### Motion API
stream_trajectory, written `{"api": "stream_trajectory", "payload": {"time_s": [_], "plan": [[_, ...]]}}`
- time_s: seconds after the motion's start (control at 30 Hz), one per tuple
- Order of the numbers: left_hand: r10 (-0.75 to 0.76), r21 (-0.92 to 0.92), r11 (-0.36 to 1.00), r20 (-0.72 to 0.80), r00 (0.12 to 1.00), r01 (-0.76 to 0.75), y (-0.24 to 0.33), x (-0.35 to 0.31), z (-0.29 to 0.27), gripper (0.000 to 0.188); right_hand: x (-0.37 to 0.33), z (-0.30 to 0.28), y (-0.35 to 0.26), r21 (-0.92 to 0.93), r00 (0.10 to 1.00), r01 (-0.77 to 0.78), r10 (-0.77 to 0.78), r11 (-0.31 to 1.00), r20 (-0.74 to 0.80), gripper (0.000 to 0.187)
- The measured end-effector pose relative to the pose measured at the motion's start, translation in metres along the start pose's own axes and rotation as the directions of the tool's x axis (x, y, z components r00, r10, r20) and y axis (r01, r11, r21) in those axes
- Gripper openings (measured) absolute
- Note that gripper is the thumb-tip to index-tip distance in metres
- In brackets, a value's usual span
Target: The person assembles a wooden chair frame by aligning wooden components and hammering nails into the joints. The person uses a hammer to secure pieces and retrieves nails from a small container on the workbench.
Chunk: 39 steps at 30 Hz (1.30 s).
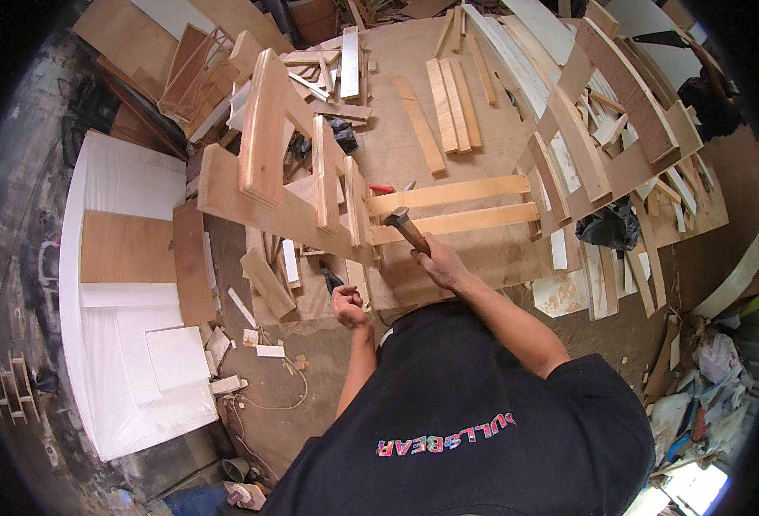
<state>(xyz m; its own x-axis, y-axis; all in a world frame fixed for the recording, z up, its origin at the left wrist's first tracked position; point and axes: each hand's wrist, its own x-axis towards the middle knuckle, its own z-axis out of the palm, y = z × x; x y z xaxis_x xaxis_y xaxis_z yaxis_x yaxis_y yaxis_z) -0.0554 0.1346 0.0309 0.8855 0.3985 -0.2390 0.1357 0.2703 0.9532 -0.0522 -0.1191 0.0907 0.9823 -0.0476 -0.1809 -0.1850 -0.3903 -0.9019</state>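
My right hand (444,265) is closed round the handle of a hammer (407,230). Its metal head is raised over the left end of the lower crossbar (465,224). A second crossbar (452,195) runs parallel behind it. Both pale wooden bars span between the left side panel (289,211) and the right side panel (603,191) of a wooden frame, each with boards standing on it. My left hand (350,308) is closed at the table's front edge, fingers curled; whatever they may hold is too small to make out. Beside it lies a black object (330,275).
Loose strips (452,107) and a red-handled tool (381,188) lie on the plywood tabletop (397,60). Offcuts (268,284) pile up beneath the left panel. A black plastic bag (610,225) sits near the right panel. A white-wrapped panel (122,172) stands at left; a cord (285,404) crosses the floor.
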Motion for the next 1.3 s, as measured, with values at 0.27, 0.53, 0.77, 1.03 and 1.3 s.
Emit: {"api": "stream_trajectory", "payload": {"time_s": [0.27,0.53,0.77,1.03,1.3], "plan": [[0.483,0.208,0.825,0.223,0.847,-0.526,0.195,-0.013,0.040,0.049,-0.017,0.013,0.001,-0.076,0.996,0.023,-0.029,0.997,-0.088,0.034],[0.930,-0.249,0.245,0.332,0.155,-0.937,0.385,-0.010,0.123,0.073,-0.019,0.050,0.002,-0.060,0.981,0.105,-0.114,0.993,-0.158,0.032],[0.706,-0.447,0.302,0.698,-0.118,-0.842,0.394,0.037,0.162,0.088,-0.004,0.082,-0.012,-0.091,0.957,0.067,-0.090,0.994,-0.276,0.034],[0.796,-0.586,0.452,0.606,0.006,-0.673,0.376,0.037,0.166,0.065,-0.025,0.095,-0.026,-0.171,0.943,-0.020,-0.039,0.985,-0.331,0.033],[0.790,-0.641,0.449,0.610,-0.059,-0.623,0.371,0.039,0.173,0.067,-0.033,0.115,-0.037,-0.244,0.930,-0.174,0.077,0.954,-0.360,0.030]]}}
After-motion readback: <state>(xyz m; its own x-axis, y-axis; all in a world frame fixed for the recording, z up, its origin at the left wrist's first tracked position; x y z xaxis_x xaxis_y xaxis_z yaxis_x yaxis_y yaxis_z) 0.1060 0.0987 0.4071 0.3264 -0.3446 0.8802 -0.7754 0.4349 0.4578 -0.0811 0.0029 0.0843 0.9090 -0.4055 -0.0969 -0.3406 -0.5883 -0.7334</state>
